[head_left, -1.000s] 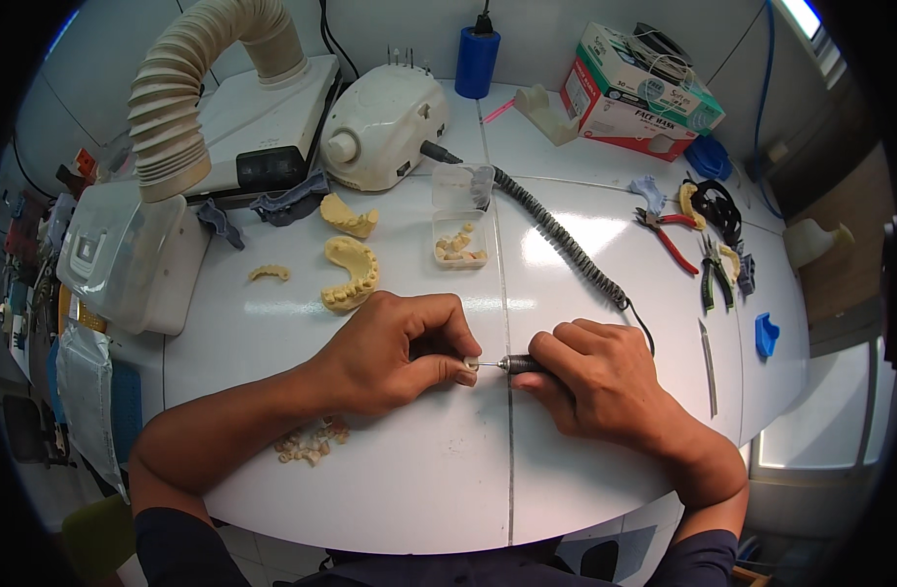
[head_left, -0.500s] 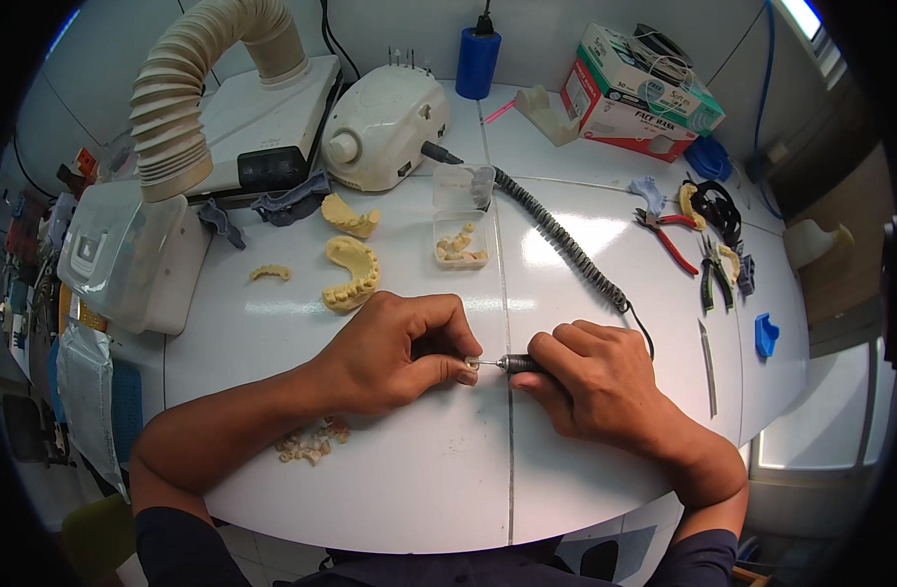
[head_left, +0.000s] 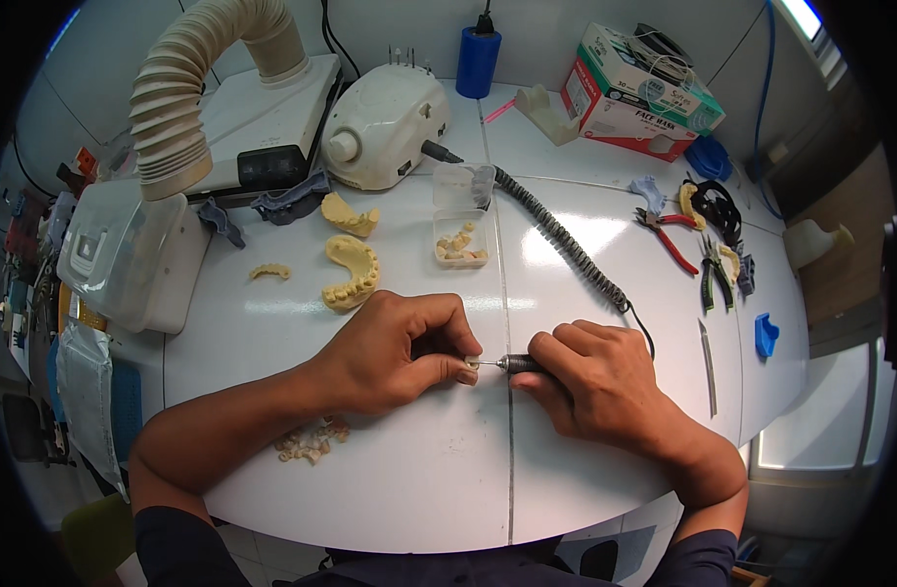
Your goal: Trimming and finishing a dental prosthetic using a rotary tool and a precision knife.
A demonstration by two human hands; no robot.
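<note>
My left hand (head_left: pixel 395 354) rests on the white table (head_left: pixel 390 479) and pinches a small pale tooth piece (head_left: pixel 471 363) between thumb and forefinger. My right hand (head_left: pixel 590 377) grips a dark rotary handpiece (head_left: pixel 519 364) like a pen; its thin bur touches the tooth piece. A coiled black cord (head_left: pixel 556 235) runs from the handpiece to the white motor unit (head_left: pixel 382 125) at the back. A heap of small tooth pieces (head_left: pixel 310 442) lies by my left forearm.
Two yellow jaw models (head_left: pixel 351 272) and a small arch piece (head_left: pixel 269 273) lie behind my left hand. A clear box of tooth pieces (head_left: pixel 459 240), a ribbed suction hose (head_left: pixel 179 93), pliers (head_left: pixel 669 235), a blue bottle (head_left: pixel 477 61) and a mask carton (head_left: pixel 639 93) stand around.
</note>
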